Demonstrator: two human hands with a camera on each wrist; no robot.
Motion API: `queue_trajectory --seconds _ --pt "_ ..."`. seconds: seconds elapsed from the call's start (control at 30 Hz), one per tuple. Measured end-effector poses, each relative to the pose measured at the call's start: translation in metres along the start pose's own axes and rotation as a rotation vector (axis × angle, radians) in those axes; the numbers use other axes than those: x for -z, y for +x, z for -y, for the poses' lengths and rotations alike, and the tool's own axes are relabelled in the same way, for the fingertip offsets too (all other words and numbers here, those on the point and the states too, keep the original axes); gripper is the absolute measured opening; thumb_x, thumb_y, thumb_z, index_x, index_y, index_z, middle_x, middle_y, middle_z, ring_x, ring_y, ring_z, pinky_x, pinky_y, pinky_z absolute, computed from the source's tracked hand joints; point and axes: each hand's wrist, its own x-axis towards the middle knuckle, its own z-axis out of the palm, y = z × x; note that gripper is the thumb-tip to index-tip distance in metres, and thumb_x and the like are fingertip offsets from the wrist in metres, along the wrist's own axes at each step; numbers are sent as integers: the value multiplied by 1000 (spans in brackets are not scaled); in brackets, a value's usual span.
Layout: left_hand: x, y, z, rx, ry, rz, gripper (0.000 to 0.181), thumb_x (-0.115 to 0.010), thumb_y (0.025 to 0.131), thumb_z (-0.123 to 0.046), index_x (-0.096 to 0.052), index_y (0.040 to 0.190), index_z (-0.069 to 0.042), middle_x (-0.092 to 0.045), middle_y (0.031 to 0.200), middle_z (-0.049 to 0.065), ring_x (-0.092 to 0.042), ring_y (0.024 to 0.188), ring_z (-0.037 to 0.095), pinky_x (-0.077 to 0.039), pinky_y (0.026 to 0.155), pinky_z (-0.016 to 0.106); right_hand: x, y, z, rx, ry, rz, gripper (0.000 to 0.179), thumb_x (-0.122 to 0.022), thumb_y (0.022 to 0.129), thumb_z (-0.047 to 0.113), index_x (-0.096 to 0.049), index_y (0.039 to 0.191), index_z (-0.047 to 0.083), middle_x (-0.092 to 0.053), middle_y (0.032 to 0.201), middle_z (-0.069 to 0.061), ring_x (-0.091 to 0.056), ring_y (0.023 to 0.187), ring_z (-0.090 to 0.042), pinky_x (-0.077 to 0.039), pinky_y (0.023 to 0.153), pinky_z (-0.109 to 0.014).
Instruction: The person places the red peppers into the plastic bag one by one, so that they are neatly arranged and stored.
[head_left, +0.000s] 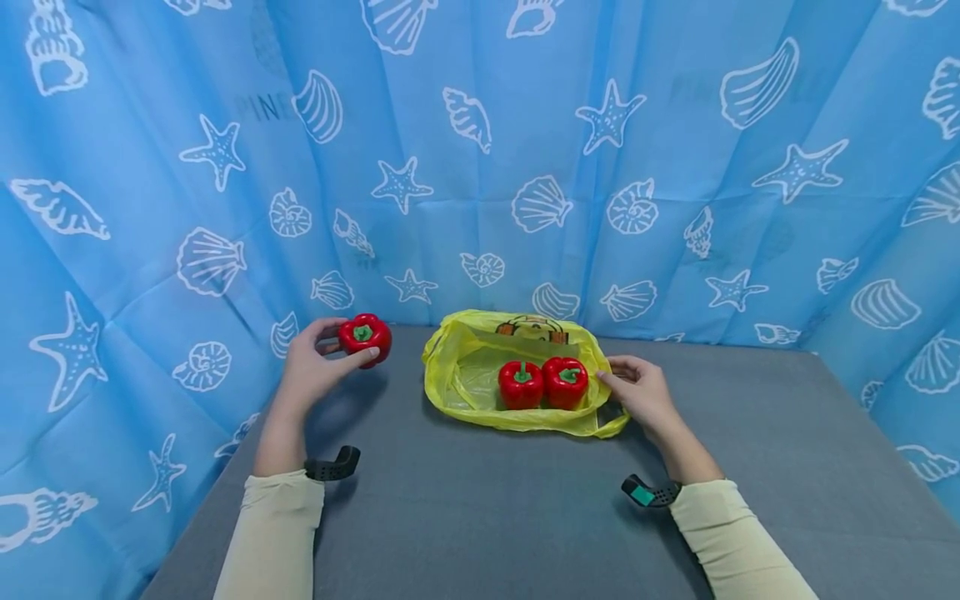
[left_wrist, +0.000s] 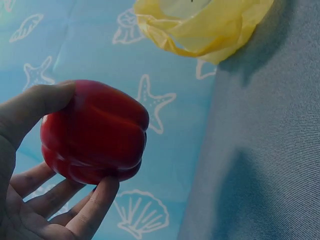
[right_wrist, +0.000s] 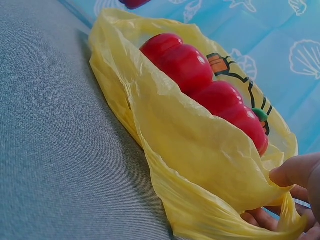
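Observation:
My left hand (head_left: 311, 358) holds a red bell pepper (head_left: 365, 335) with a green stem, raised above the table to the left of a yellow plastic bag (head_left: 457, 400). In the left wrist view the thumb lies along one side of that pepper (left_wrist: 95, 132) and the fingertips support the other. Two more red bell peppers, one (head_left: 521, 385) beside the other (head_left: 566, 382), sit inside the open bag toward its right. At the bag's right edge, my right hand (head_left: 641, 392) pinches the yellow plastic (right_wrist: 280, 190) between thumb and fingers.
A grey cloth-covered table (head_left: 480, 508) lies under everything. Behind it and along both sides hangs a blue curtain (head_left: 480, 225) printed with white shells and starfish. Each wrist wears a black band, one on the left (head_left: 330, 465) and one on the right (head_left: 652, 492).

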Motion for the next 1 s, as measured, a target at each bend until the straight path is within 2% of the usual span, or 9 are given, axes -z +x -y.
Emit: queue_trajectory --seconds 0.47,0.7,0.83,1.0 --pt "-1 -11 -20 -18 -19 35 80 -92 83 -38 -52 149 -15 -57 150 13 -58 133 39 -64 92 51 0 0 1 4 18 8 46 -67 106 25 -61 141 -4 -67 134 -27 -69 92 1 -64 82 -25" --pt "-5 -13 -28 -22 -29 61 81 -93 82 -41 -53 148 -15 -58 147 12 -59 132 39 -64 92 52 1 2 0 6 13 0 44 -67 106 24 -62 140 -3 -68 133 -27 -70 92 -2 -64 82 -25" --pt "-8 -14 -32 -10 -22 73 81 -93 81 -42 -53 147 -16 -58 147 11 -59 133 38 -64 93 52 1 1 0 2 13 1 44 -68 106 24 -62 140 -3 -68 133 -27 -70 93 -3 -64 82 -26" --pt "-14 -14 -32 -29 -23 96 78 -93 82 -41 -54 146 -17 -58 147 10 -59 133 38 -64 93 52 1 0 1 -4 17 0 44 -68 105 24 -62 140 -3 -68 134 -27 -71 94 -3 -64 82 -25"
